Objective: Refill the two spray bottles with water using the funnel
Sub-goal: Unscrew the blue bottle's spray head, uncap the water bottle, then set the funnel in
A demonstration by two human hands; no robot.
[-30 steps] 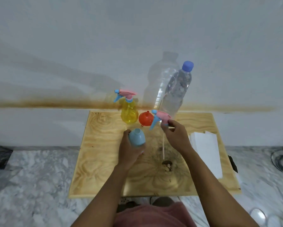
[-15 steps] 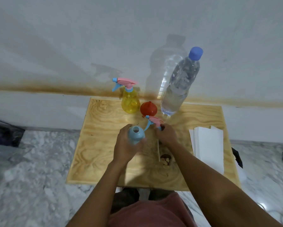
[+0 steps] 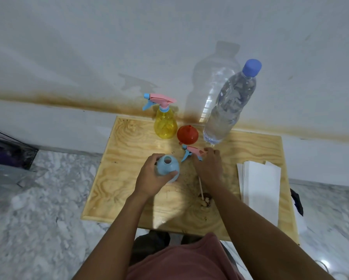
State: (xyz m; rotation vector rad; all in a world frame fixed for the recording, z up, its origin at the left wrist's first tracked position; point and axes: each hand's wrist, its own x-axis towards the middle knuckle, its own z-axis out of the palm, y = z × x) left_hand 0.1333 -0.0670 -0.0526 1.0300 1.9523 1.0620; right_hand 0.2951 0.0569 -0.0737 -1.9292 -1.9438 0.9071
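Left hand (image 3: 150, 179) grips uncapped round blue plastic spray bottle (image 3: 169, 166); right hand (image 3: 208, 167) holds pink-and-blue trigger sprayer head (image 3: 190, 152).

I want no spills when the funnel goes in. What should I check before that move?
1. Mouth of the blue bottle uncovered: ok.
2. Grip of the left hand round the blue bottle: ok.
3. Is the right hand free for the funnel: not ok, it holds the spray head.
4. Path to the funnel unblocked: ok.
5. Is the water bottle opened: not ok, cap on.
6. Water level in the blue bottle: cannot tell.
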